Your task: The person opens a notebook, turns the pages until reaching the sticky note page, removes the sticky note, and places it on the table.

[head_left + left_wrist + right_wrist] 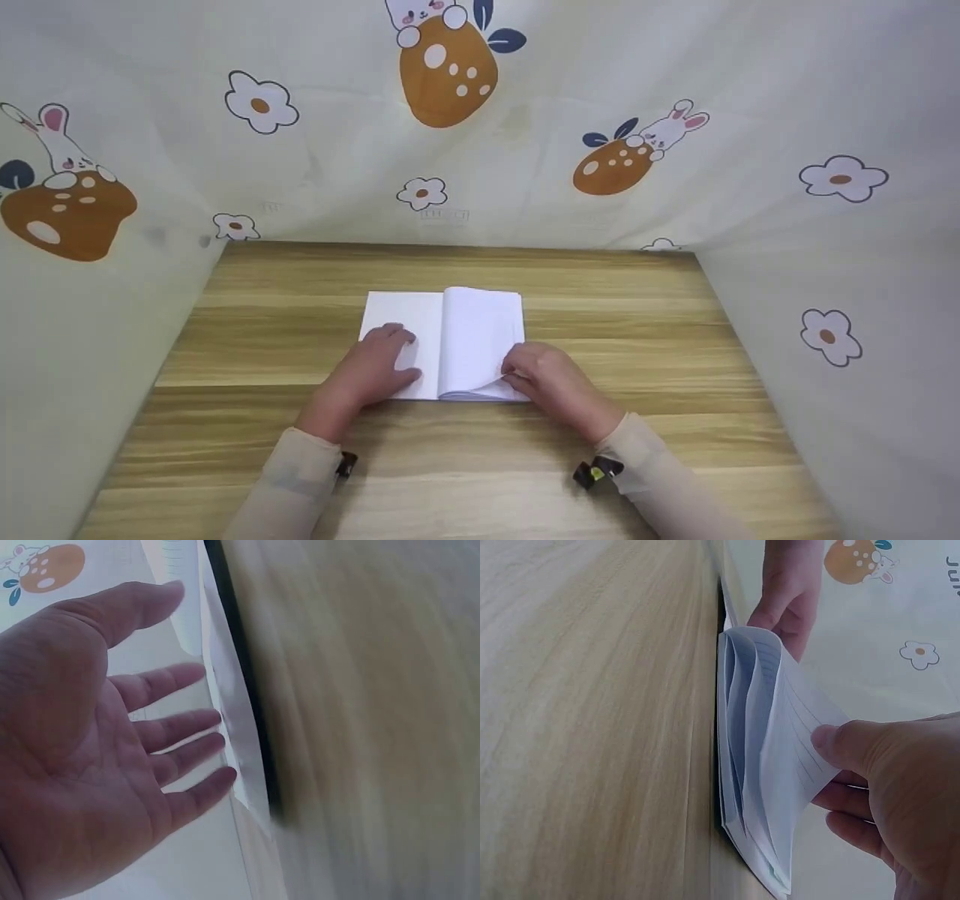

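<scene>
An open notebook (476, 330) with white pages lies on the wooden table, its spine running away from me. My left hand (379, 364) rests on the left page, thumb and fingers spread. The left wrist view shows that hand (112, 712) with fingers nearly straight and nothing gripped. At the right page's near corner my right hand (551, 382) pinches a page. In the right wrist view the lifted page (799, 742) is lined and curls up from the stack, held between the thumb and fingers of the right hand (900, 787).
The wooden table (480, 465) has pale and brown grain. Cloth walls (337, 165) with rabbits, orange fruit and flowers stand at its back and sides. A black strap device (598, 472) sits at the right wrist, and another (346, 465) at the left.
</scene>
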`<state>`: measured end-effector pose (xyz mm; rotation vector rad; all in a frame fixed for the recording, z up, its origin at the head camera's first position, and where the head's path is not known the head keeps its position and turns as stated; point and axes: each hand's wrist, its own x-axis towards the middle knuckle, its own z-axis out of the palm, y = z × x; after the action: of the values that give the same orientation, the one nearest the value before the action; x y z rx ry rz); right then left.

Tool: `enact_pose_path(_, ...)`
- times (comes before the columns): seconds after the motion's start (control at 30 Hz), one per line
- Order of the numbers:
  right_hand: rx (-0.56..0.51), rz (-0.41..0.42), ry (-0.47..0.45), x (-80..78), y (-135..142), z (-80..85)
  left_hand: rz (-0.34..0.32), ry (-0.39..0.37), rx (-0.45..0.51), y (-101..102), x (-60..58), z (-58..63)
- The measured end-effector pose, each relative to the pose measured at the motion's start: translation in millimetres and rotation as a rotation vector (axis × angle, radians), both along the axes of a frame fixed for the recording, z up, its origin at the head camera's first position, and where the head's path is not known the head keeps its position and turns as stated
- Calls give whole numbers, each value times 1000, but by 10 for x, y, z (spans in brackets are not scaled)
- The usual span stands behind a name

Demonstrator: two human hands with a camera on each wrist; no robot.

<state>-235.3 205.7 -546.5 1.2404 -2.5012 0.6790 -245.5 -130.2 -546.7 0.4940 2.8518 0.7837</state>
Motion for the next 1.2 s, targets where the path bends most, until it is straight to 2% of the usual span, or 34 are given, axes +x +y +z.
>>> enact_pose_path(0.13,-6,-1,29,-8,-6,16,-54,77,68,86,-11,15)
enact_pose_path(0.37,-12,-15,27,-5,-23,49,-198,185,190,324,17,88)
enact_pose_path(0.47,-4,-28,26,0,-36,77,-262,190,207,426,44,125)
enact_pose_path(0.6,-13,-30,32,-1,-52,99,-324,183,183,560,77,164)
enact_pose_path(0.93,-42,-25,24,-10,-68,141,-326,215,84,783,105,181)
enact_pose_path(1.2,-74,-3,60,7,-87,179,-321,283,68,855,104,149)
